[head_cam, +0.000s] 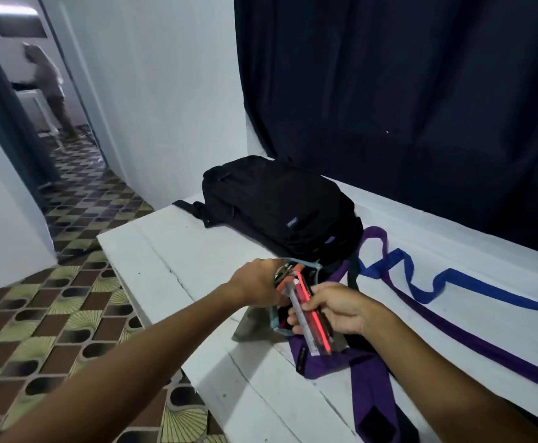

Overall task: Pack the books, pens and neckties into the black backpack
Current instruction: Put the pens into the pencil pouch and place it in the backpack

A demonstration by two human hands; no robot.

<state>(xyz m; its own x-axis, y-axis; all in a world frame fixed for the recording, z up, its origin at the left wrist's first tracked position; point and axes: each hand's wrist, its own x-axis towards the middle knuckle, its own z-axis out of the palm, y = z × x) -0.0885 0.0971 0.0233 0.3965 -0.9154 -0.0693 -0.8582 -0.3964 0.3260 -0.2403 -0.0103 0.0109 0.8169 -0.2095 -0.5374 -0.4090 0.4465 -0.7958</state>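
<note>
The black backpack (280, 207) lies flat on the white table (178, 251), zipped side up. In front of it my right hand (334, 310) grips a clear pack of pens (309, 314) with red and dark pens inside. My left hand (259, 282) holds the rim of a small pouch (293, 268) with a light-blue edge, where more pens show. A purple necktie (369, 388) lies under my right hand and trails right. A blue necktie (446, 279) snakes across the table beyond it. I see no books.
A dark curtain (405, 91) hangs behind the table. The table's left edge drops to a patterned tile floor (53, 330). A person (50, 87) stands in the far doorway at the left.
</note>
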